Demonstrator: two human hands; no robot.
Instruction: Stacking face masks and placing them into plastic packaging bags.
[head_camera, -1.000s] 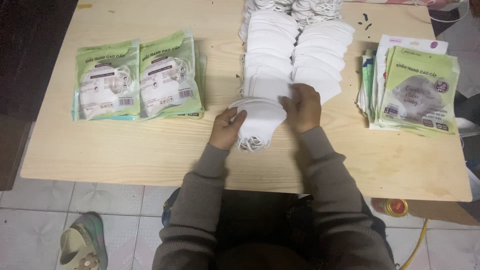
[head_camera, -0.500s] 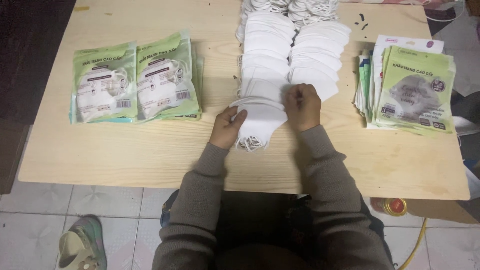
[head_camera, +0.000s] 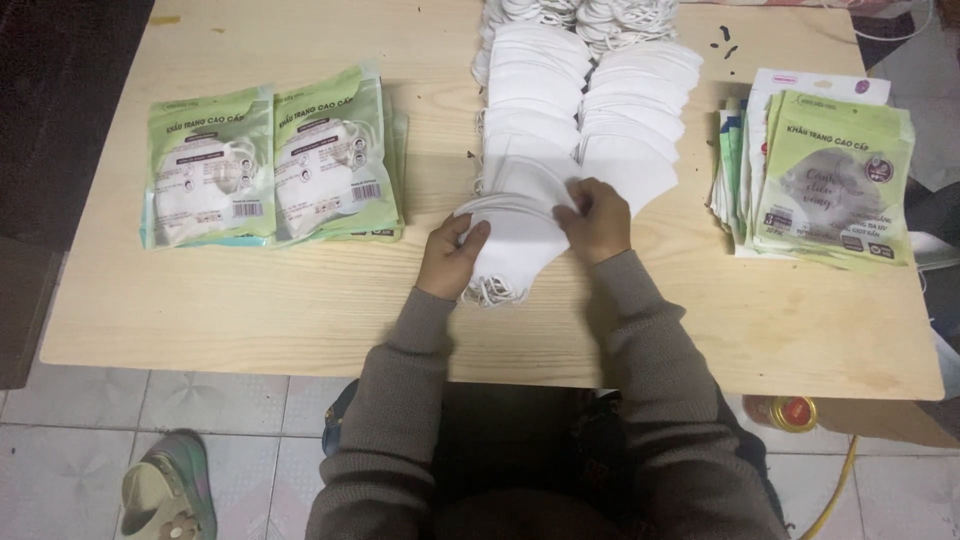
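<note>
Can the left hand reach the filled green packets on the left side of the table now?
Probably yes. The left hand holds the white masks, but only bare table lies between it and the filled packets. It would likely have to release the masks first.

**One head camera, looking down**

The single view is looking steeply down from the wearer's head, facing forward across the table (head_camera: 250, 320) (its far edge is running off the top), sitting near enough that sleeves are filling the lower frame.
</note>
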